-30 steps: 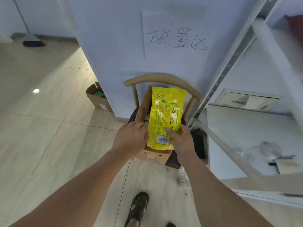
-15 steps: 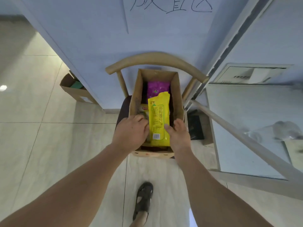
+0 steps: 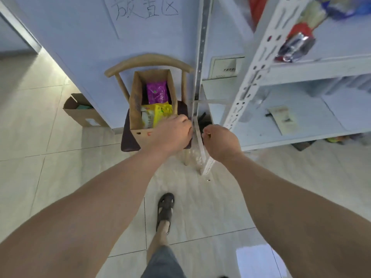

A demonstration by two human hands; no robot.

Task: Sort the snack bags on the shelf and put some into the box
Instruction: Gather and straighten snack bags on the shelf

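An open cardboard box point(image 3: 134, 101) stands on a wooden chair point(image 3: 148, 59) against the wall. Inside it a purple snack bag point(image 3: 156, 94) lies at the far end, with a yellow snack bag point(image 3: 161, 114) and a pale bag point(image 3: 146, 119) nearer me. My left hand point(image 3: 170, 133) hovers over the box's near right corner, fingers curled, covering the yellow bag's near end. To its right, my right hand point(image 3: 220, 142) is a loose empty fist beside the shelf post point(image 3: 202, 47). On the white shelf point(image 3: 313, 69), a red and silver bag point(image 3: 297, 45) lies blurred.
A second open carton point(image 3: 84, 113) sits on the tiled floor at the left, behind the wall corner. The shelf's lower board holds a paper card point(image 3: 283, 119). A handwritten sign point(image 3: 144, 9) hangs above the chair. My sandalled foot point(image 3: 165, 209) stands below the hands.
The yellow bag went from both hands down into the box. My right hand has let go and pulled away to the right; my left hand shifted right too. The view swung toward the shelf.
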